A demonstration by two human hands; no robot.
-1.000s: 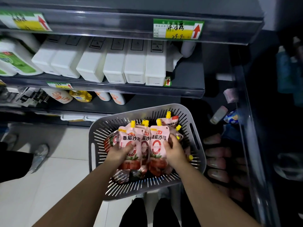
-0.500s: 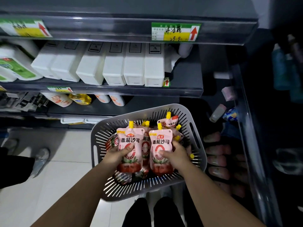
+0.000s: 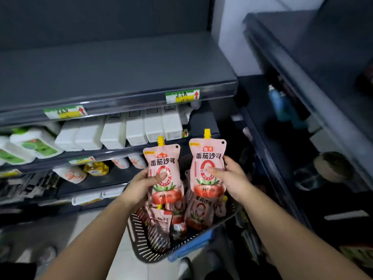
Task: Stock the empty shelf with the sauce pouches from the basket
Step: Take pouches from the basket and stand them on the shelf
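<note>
Nearest the camera, two bare forearms (image 3: 96, 235) reach forward over a grey slotted plastic basket (image 3: 141, 246), which holds a loose pile of pink tomato-sauce pouches (image 3: 196, 213). Above the basket the left hand (image 3: 139, 184) grips a pink spouted sauce pouch with a yellow cap (image 3: 163, 158), its thumb pressed across the printed front and its fingers behind. Just beside it the right hand (image 3: 235, 178) grips a second pink yellow-capped pouch (image 3: 207, 156) the same way, held a little higher. Both pouches are upright, fronts to the camera, apart from each other and not on any shelf. Beyond them a low dark shelf carries a yellow oil bottle (image 3: 96, 168), and the shelf above it a row of white rectangular cartons (image 3: 135, 130). Farther up, behind green-and-yellow price tags (image 3: 182, 96), lies the broad empty dark grey shelf (image 3: 113, 67)
</note>
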